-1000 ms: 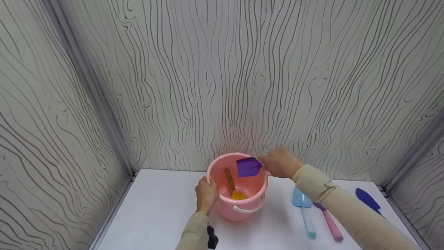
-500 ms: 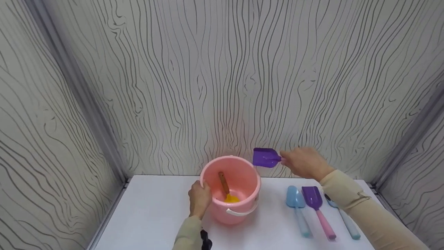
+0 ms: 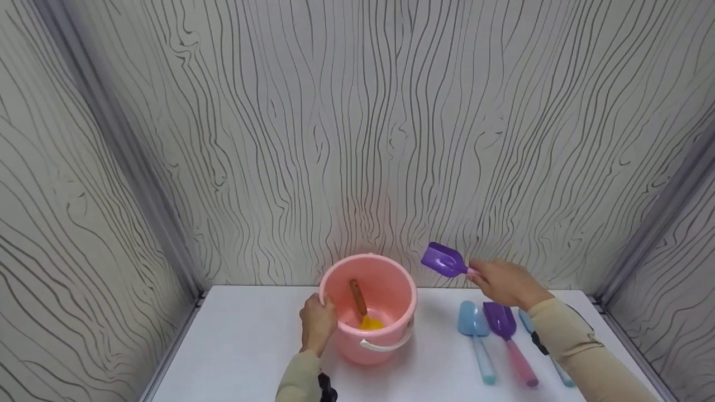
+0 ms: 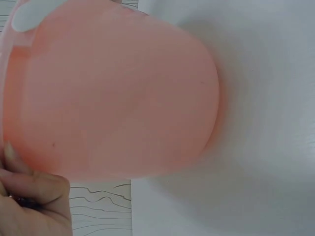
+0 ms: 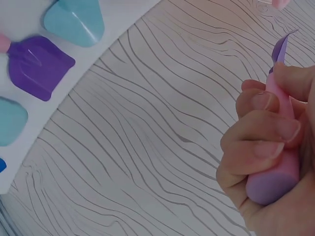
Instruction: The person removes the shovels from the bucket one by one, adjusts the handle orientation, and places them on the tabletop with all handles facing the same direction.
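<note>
My left hand [image 3: 318, 322] grips the left rim of a pink bucket [image 3: 368, 350] with a white handle; in the left wrist view the thumb and curled fingers [image 4: 42, 189] hold its edge. Inside the bucket lies a tool with a wooden handle [image 3: 358, 297] and a yellow end [image 3: 371, 323]. My right hand [image 3: 509, 282] holds a toy shovel [image 3: 444, 259] by its pink handle, above the table and to the right of the bucket. Its purple blade points left and up. The right wrist view shows the fingers wrapped around the pink handle [image 5: 279, 162].
On the right of the white table [image 3: 240, 346] lie a light-blue shovel [image 3: 473, 319], a second purple shovel [image 3: 501, 320] with a pink handle, and another blue shovel [image 3: 563, 373], partly under the right forearm. A blue tip [image 5: 2, 164] shows in the right wrist view. Wood-patterned panels surround the table.
My right hand has carried the purple shovel from over the bucket out to the right, then slightly lower. My left hand has kept its grip on the rim. The camera view shifted a little.
</note>
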A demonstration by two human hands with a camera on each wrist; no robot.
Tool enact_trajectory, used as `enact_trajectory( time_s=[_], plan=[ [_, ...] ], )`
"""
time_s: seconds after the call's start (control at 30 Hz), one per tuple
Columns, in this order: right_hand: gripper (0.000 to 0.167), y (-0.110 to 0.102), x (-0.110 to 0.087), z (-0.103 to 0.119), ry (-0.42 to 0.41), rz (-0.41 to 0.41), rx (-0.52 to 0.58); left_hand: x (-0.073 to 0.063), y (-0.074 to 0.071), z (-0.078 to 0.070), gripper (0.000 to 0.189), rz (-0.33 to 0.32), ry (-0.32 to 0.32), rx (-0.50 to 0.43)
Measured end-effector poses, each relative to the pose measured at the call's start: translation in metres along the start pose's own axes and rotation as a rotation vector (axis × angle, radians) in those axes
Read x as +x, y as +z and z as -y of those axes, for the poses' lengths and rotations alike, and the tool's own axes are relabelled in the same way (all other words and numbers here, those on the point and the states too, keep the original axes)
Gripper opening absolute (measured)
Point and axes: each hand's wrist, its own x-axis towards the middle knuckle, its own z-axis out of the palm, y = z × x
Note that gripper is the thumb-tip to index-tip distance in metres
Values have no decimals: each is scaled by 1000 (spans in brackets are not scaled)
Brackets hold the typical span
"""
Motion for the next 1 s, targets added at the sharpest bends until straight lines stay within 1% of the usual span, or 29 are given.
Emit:
enact_trajectory(
  time_s=[0.07,0.13,0.2,0.3,0.43,0.57,0.67,0.73,0.8,0.93,1.0],
  plan=[
    [40,5,-4,-1,11,-4,16,-1,0,2,30,-14,19,9],
    [40,10,-6,0,29,-16,38,-1,-1,3,30,-15,28,5],
    [41,17,-8,0,53,-37,69,-1,-2,4,30,-3,19,-2],
    [36,28,-11,2,89,-53,156,-2,-6,5,30,6,-3,-2],
    [28,45,-15,4,127,-64,278,-1,-11,4,32,2,-20,20],
    [23,63,-18,8,163,-69,365,2,-15,2,34,9,-32,40],
    [20,76,-18,13,189,-75,402,4,-16,0,34,9,-30,45],
    [15,83,-18,15,203,-81,408,4,-16,0,34,6,-27,43],
    [12,90,-20,16,207,-90,409,4,-16,1,34,9,-27,39],
    [9,104,-26,17,245,-85,419,4,-15,4,34,19,-29,48],
    [8,110,-28,17,261,-86,434,3,-14,6,34,17,-19,54]
  ],
)
